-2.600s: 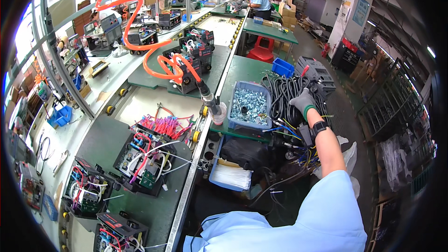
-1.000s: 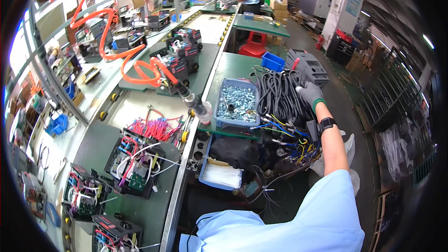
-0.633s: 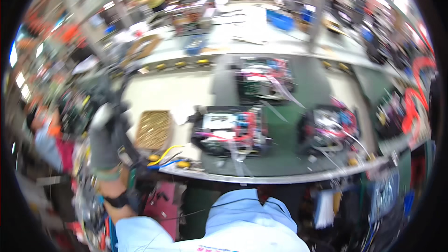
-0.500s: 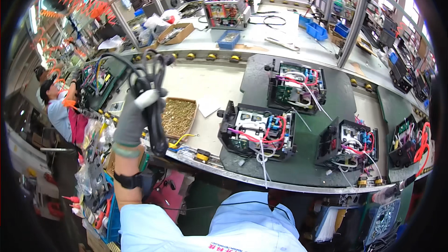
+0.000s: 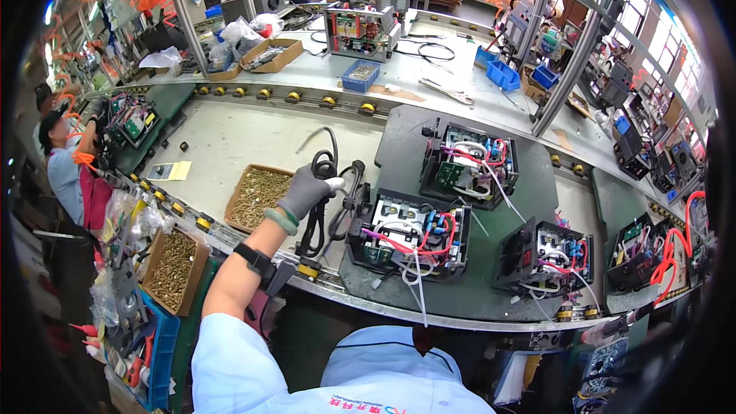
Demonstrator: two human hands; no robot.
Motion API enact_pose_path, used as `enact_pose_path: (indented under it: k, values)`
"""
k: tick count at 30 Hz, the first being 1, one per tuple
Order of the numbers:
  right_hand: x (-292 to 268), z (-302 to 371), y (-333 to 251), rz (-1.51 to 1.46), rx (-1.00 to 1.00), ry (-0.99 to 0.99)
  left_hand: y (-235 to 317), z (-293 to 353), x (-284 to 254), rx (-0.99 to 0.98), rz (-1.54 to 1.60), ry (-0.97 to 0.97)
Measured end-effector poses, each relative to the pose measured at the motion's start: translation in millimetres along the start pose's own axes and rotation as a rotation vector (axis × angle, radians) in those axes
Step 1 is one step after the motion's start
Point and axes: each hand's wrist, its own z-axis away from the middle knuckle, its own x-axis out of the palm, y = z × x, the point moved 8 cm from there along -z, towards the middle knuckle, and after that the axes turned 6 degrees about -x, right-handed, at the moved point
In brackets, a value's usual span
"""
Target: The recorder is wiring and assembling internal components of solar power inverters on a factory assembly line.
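Observation:
My left hand (image 5: pixel 305 193), in a grey glove with a pale fingertip showing, grips a coiled black power cord (image 5: pixel 313 231) over the pale conveyor bed. Loops of the cord hang down on both sides of the hand, and one end curves up and to the left. Close by on its right is an open black-framed machine unit (image 5: pixel 410 234) with red and white wires and a circuit board. Beneath and left of the hand lies a cardboard tray of small brass-coloured parts (image 5: pixel 259 198). My right hand is out of view.
More open units (image 5: pixel 468 162) (image 5: pixel 548 257) stand on the dark green board (image 5: pixel 391 280). A second box of brass-coloured parts (image 5: pixel 175 270) and a blue crate (image 5: pixel 162 360) sit at the lower left. Co-workers (image 5: pixel 69 176) are at the far left and beyond the line. Yellow rollers (image 5: pixel 328 101) edge the conveyor.
My left hand has moved right and lower with the power cord, from left of the parts tray to beside the nearest unit. The view has shifted a little.

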Motion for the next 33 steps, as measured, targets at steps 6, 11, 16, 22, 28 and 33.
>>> enact_pose_path:
  k: [6, 11, 16, 22, 28, 33]
  values:
    - [196, 10, 12, -0.514, 0.69, -0.505, 47, 44, -11, -0.016, 0.192, -0.066]
    - [277, 46, 42, -0.649, 0.79, -0.686, 61, 91, -73, 0.141, 0.443, -0.098]
    - [332, 98, 102, -0.407, 0.486, -0.641, 96, 120, -91, 0.31, 0.563, -0.167]
    - [341, 89, 48, 0.283, -0.334, -0.773, 86, 130, -68, 0.133, 0.383, -0.065]
    - [337, 12, -20, -0.782, 0.376, -0.842, 126, 161, -10, 0.243, -0.219, -0.326]
    - [385, 42, -102, -1.489, 0.531, -1.371, 136, 180, 21, 0.17, -0.091, -0.579]
